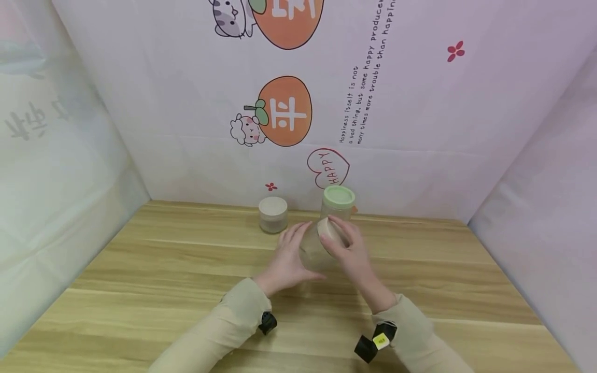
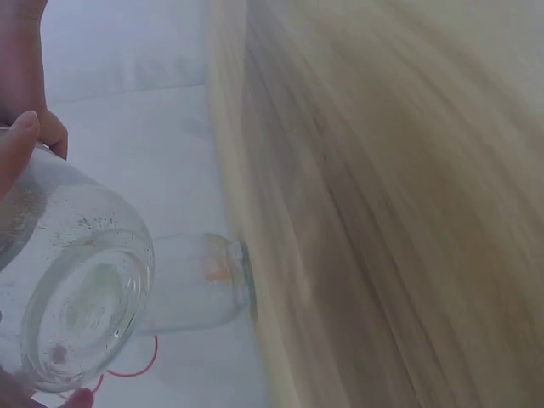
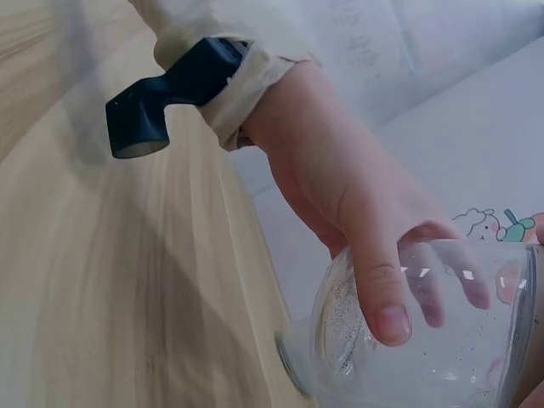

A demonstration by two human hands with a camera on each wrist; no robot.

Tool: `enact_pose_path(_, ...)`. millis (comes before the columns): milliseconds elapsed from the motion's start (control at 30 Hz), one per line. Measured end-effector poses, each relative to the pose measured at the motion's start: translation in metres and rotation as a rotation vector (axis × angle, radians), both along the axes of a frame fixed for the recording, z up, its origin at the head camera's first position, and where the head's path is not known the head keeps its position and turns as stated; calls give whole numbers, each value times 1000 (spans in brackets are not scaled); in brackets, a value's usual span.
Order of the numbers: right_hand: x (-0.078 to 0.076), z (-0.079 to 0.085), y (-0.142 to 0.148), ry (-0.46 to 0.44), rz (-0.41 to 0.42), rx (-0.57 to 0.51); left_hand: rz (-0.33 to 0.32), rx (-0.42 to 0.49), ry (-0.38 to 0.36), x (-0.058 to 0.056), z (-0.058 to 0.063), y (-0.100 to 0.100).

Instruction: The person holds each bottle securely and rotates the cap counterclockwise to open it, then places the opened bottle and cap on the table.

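Note:
Both hands hold a clear glass jar [image 1: 313, 249] tilted above the table. My left hand [image 1: 285, 263] grips the jar's body from the left; in the right wrist view its thumb [image 3: 382, 293] lies along the glass, with fingers showing through from the far side. The right hand [image 1: 353, 254] has its fingers and thumb around the pale lid [image 1: 329, 232] at the jar's upper right end. Toward the left wrist camera faces the round jar base [image 2: 89, 310], with small dark specks or droplets on the glass.
Right behind the held jar, a jar with a light green lid [image 1: 339, 197] stands near the back wall. A small, low jar with a whitish lid [image 1: 273, 213] is to its left. A printed cloth [image 1: 196, 103] hangs behind the wooden table [image 1: 154, 290].

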State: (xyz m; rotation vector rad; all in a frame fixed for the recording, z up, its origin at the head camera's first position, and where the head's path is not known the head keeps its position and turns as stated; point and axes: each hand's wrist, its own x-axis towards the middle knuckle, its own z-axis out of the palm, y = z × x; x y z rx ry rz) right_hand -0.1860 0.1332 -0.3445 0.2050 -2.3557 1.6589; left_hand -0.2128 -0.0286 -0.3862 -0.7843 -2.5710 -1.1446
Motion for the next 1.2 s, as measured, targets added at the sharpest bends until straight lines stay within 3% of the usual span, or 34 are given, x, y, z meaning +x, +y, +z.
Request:
enact_pose_path(267,4,-3,-8,-2,34,-1,-73,41,-45,3,4,-10)
enact_pose_path(633,10,-10,-8,74,183,227,-78,-43,62,6,3,-24)
enact_pose_path(933,12,-19,-4,123,265,257,-74,-13,94,10,-3,-25)
enact_pose_path(1200,12,-15,5,340,417,399,-220,94,-120,11,-3,-37)
